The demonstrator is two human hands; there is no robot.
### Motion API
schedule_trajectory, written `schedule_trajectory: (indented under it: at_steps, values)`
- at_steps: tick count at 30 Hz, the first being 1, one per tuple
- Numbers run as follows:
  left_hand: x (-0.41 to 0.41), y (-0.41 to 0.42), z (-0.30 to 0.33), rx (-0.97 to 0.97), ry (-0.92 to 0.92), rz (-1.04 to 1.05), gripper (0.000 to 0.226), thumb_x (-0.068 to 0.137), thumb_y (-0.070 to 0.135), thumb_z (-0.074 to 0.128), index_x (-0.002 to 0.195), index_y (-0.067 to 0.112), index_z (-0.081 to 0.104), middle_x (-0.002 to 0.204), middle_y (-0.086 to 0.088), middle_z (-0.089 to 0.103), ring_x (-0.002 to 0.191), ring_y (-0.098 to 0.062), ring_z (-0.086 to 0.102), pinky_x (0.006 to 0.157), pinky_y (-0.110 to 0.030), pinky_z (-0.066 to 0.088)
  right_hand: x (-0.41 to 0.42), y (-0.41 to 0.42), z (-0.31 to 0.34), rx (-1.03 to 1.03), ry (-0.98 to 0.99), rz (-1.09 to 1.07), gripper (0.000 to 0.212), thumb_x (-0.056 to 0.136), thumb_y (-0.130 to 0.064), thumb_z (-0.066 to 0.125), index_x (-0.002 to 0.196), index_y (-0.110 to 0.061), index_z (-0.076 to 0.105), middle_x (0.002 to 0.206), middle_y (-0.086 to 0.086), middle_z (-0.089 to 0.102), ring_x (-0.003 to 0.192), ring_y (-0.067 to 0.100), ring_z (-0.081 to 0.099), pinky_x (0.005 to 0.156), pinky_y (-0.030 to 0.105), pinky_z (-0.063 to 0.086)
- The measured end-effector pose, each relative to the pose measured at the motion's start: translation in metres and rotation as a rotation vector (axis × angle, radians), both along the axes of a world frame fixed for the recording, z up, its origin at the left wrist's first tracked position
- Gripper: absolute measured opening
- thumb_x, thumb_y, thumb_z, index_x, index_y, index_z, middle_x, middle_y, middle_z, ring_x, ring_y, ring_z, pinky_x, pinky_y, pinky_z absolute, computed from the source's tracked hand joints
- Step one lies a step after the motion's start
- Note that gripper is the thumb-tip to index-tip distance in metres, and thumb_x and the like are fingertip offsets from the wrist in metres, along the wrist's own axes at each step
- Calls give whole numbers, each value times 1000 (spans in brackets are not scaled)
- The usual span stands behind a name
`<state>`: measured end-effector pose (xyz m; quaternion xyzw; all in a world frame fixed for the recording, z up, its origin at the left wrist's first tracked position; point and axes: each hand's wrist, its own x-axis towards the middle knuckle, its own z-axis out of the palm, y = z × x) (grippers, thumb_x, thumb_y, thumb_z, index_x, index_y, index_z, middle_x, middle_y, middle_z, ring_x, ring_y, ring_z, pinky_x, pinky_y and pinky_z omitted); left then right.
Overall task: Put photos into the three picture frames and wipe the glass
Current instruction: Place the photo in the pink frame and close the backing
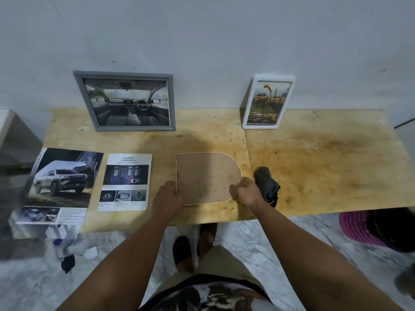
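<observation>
Head view: both hands' grip holds the arched frame (207, 177) (face-down), dark cloth (267, 184) just beside right hand (248, 191), left hand (167, 195).

Hidden under the left hand (167, 195): the near-left corner of the flat brown arch-shaped backing board (205, 177). Partly covered behind the right hand (247, 191): the crumpled dark grey cloth (267, 182). Cut off at the edge, far right of that hand: the pink perforated plastic basket (357, 227). Too blurred to identify, below the left hand: white and blue clutter on the floor (65, 245).
</observation>
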<state>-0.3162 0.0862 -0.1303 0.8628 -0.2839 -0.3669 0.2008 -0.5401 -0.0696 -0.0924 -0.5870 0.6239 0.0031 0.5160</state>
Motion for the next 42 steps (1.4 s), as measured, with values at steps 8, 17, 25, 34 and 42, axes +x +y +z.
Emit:
schedule_trajectory:
  at_steps: [8,17,25,34,42]
  values:
    - [-5,14,3,-134,202,81,53,98,20,58,149,23,45,139,-3,60,112,-20,60,91,-36,49,2,12,-9,309,-211,-443,32,100,-4,52,132,-6,52,78,19,64,54,23,50,50,34,36]
    - [-9,25,2,-155,169,-92,71,87,20,69,153,25,41,124,-6,44,109,-28,61,101,-44,51,0,18,5,367,-267,-552,9,96,-4,54,91,-6,62,81,15,55,59,21,51,61,37,47]
    - [-13,20,23,-272,-126,-210,53,94,23,66,146,23,54,120,-4,50,104,-25,58,92,-43,52,-5,23,11,449,-383,-659,22,101,-25,58,104,-5,67,91,7,65,76,19,59,80,38,51]
    - [3,-14,69,-553,-143,-52,44,97,51,50,105,16,76,103,-6,74,93,-24,69,79,-45,58,-7,18,43,341,-454,-676,27,110,-19,38,131,-5,28,77,11,53,58,23,42,48,33,41]
    - [3,-14,86,-585,542,528,32,104,41,55,103,14,72,97,-12,76,93,-29,75,82,-44,63,5,18,50,318,-382,-564,19,105,-35,53,114,-21,62,102,8,63,89,26,59,78,44,56]
